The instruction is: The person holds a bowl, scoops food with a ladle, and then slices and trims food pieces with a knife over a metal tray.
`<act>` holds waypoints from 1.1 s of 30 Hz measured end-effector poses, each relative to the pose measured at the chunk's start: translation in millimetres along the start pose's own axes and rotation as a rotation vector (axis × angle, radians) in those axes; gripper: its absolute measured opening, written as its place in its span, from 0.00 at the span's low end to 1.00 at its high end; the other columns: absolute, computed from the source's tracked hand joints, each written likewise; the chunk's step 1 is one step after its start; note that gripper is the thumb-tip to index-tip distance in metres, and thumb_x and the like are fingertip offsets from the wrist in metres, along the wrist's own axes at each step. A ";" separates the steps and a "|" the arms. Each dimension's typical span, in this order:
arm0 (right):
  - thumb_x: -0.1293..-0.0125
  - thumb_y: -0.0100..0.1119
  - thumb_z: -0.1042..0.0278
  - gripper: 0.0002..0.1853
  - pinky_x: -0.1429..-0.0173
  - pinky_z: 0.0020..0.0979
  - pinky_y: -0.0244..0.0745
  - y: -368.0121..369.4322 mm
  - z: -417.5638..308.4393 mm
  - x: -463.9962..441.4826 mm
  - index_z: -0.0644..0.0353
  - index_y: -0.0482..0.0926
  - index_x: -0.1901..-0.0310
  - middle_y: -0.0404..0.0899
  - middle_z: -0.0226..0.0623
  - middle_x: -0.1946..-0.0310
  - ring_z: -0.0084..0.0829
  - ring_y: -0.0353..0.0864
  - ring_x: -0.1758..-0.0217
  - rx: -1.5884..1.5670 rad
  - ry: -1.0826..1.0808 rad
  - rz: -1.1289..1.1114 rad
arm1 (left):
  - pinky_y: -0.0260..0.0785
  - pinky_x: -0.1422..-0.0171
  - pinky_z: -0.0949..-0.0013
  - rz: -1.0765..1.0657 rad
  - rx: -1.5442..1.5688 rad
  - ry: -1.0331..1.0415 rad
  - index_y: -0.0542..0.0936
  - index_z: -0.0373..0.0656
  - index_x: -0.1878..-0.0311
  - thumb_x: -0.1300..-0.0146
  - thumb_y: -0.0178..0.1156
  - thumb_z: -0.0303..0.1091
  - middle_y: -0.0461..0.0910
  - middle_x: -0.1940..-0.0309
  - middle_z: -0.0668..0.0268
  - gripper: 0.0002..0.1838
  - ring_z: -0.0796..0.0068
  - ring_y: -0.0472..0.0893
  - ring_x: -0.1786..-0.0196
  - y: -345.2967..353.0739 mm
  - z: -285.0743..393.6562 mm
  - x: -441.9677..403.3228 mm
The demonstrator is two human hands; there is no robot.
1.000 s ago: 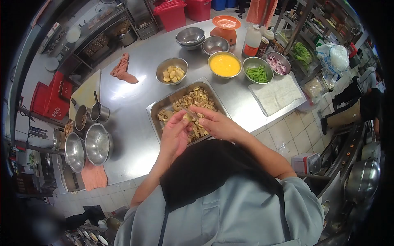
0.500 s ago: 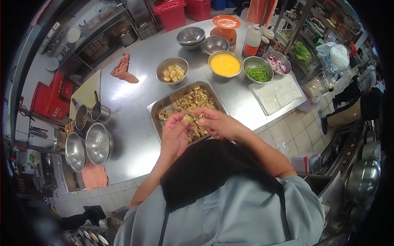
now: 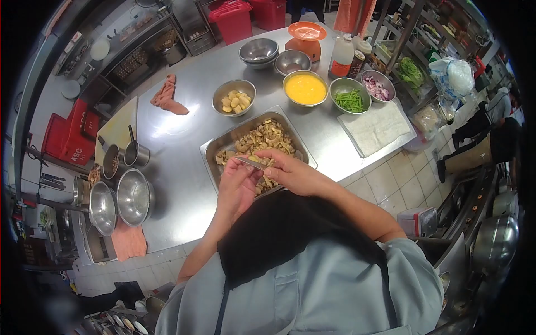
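Both hands are close together over the near part of a steel tray (image 3: 210, 154) that holds many brownish-yellow pieces and peelings. My right hand (image 3: 288, 172) is closed round a small knife (image 3: 251, 163), whose blade points left across my left fingers. My left hand (image 3: 239, 180) is closed round a small yellowish piece, mostly hidden by the fingers and the blade. Beyond the tray a steel bowl (image 3: 220, 92) holds peeled yellow pieces.
A bowl of yellow liquid (image 3: 305, 88), a bowl of cut greens (image 3: 350, 101) and a bowl of purple pieces (image 3: 378, 86) stand beyond the tray. Empty bowls (image 3: 133, 196) and small pots are at left. A person (image 3: 480, 148) is at far right.
The knife has turned flatter across the left fingers, and the yellowish piece shows less than before. Both hands have stayed over the tray.
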State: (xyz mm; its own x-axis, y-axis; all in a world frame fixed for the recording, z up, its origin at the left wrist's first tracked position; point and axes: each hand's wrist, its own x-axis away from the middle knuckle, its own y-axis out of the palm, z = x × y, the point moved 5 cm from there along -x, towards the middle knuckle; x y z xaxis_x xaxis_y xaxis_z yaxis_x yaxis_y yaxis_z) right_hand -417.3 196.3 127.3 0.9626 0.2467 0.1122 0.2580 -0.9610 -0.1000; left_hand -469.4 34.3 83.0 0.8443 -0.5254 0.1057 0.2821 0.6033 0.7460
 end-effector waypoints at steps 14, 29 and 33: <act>0.16 0.49 0.68 0.27 0.68 0.20 0.62 -9.3 1.4 1.1 0.46 0.64 0.18 0.70 0.22 0.69 0.13 0.62 0.71 -0.127 0.128 -0.031 | 0.76 0.45 0.66 0.030 -0.018 -0.065 0.74 0.38 0.34 0.24 0.58 0.25 0.83 0.50 0.61 0.18 0.69 0.84 0.50 -6.3 -0.5 1.0; 0.18 0.51 0.65 0.23 0.58 0.27 0.72 -2.4 7.1 -0.2 0.53 0.69 0.25 0.78 0.32 0.60 0.21 0.76 0.62 -0.115 0.099 -0.114 | 0.75 0.45 0.66 -0.003 -0.238 0.131 0.75 0.39 0.45 0.27 0.57 0.18 0.84 0.51 0.60 0.11 0.71 0.83 0.51 -3.6 4.2 3.9; 0.17 0.50 0.64 0.22 0.75 0.21 0.55 -1.7 18.6 -3.1 0.46 0.71 0.25 0.66 0.21 0.74 0.15 0.59 0.79 -0.311 0.249 -0.103 | 0.74 0.47 0.67 0.044 -0.333 0.205 0.74 0.40 0.46 0.28 0.59 0.18 0.82 0.53 0.62 0.11 0.74 0.81 0.54 -3.1 2.2 2.2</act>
State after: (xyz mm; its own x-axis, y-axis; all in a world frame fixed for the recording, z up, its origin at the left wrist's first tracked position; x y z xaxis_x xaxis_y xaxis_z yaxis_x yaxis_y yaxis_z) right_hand -419.2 199.5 108.7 0.8737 0.3426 0.3455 0.2779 -0.9342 0.2237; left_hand -469.4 29.9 82.4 0.9228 -0.3844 -0.0256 0.3476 0.8020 0.4858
